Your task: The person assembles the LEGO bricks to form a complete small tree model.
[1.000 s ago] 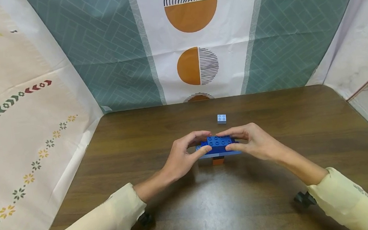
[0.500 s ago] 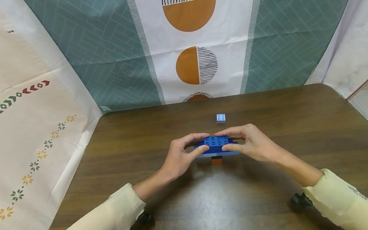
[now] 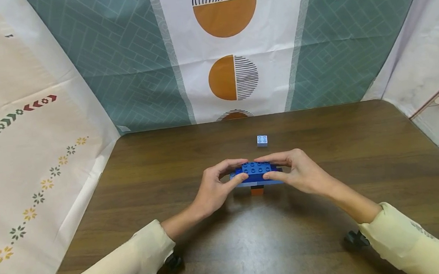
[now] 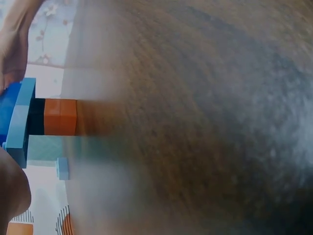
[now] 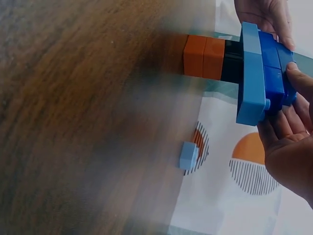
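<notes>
A stack of toy building bricks stands upright on the table. It rises from orange bricks (image 5: 204,57) through a black brick (image 5: 232,61) to a wide light blue layer (image 5: 252,81), then dark blue bricks (image 5: 273,71). On top is a blue brick (image 3: 256,168) with two rows of studs. My left hand (image 3: 211,190) holds its left end, thumb in front and fingers behind. From the other side my right hand (image 3: 305,174) grips the right end the same way. In the head view the fingers partly hide the dark blue layer.
A small light blue brick (image 3: 262,141) with studs up lies on the wooden table (image 3: 166,159) behind the stack. Patterned cloths hang at the table's back and sides. A dark object (image 3: 356,239) shows beside each forearm.
The top blue brick has shifted slightly left over the layers below and now sits more centred. Both hands keep hold of it, and the head view has moved slightly.
</notes>
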A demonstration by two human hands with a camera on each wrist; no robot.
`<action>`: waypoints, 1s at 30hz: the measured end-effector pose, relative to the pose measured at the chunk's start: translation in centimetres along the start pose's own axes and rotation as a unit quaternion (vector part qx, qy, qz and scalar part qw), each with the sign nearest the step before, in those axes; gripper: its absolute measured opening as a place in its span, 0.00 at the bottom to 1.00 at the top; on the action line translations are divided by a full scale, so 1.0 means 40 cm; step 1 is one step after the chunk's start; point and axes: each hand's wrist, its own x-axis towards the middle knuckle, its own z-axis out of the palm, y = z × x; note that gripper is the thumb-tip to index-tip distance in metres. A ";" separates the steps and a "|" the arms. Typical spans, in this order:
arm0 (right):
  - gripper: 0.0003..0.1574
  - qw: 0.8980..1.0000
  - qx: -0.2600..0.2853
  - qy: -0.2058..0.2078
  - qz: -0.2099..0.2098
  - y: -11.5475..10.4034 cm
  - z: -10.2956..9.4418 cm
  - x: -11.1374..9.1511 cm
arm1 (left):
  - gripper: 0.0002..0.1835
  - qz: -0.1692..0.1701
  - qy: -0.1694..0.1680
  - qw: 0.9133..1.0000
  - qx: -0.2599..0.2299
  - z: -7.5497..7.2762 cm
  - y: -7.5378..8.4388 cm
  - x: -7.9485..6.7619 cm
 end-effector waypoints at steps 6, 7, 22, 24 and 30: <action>0.26 1.000 0.003 0.005 -0.003 0.008 0.002 -0.002 | 0.19 -0.007 -0.002 1.000 -0.009 0.006 -0.006 -0.002; 0.26 1.000 0.005 0.005 -0.003 0.010 0.002 -0.002 | 0.19 -0.008 -0.001 1.000 -0.009 0.007 -0.007 -0.002; 0.26 0.999 0.042 0.016 0.005 0.026 0.006 -0.009 | 0.19 -0.013 -0.023 1.000 -0.010 -0.005 -0.009 0.011; 0.25 0.999 0.051 0.019 0.004 0.028 0.008 -0.010 | 0.19 -0.021 -0.041 0.999 -0.010 -0.015 -0.007 0.019; 0.24 0.998 0.055 0.026 0.005 0.027 0.011 -0.010 | 0.14 -0.034 -0.106 0.994 -0.025 -0.049 -0.024 0.064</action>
